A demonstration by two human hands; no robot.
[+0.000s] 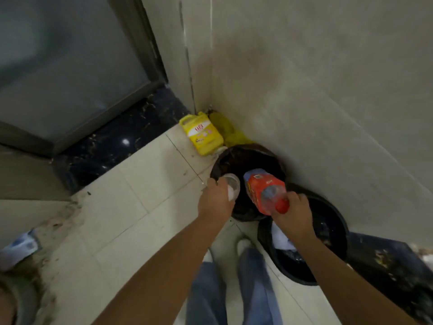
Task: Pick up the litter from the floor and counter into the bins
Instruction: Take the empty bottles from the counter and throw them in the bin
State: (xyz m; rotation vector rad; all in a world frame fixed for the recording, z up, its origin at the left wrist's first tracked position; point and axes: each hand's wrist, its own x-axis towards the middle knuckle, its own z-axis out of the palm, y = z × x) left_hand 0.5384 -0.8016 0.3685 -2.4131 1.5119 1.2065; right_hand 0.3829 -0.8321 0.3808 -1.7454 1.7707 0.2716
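Two black bins stand against the wall on the tiled floor. Over the far bin (236, 158) my left hand (214, 200) holds a clear plastic cup (232, 186) at the rim. My right hand (295, 213) grips a plastic bottle (264, 190) with a red label by its red cap end, the bottle's base pointing down into the far bin. The near bin (332, 221) lies under my right wrist and has white and blue litter inside.
A yellow jug (201, 133) and a yellow bag (225, 127) sit in the corner behind the far bin. A dark marble threshold (117, 141) and a glass door are at left. My legs and shoes are below. A dark speckled counter edge (393, 266) is at right.
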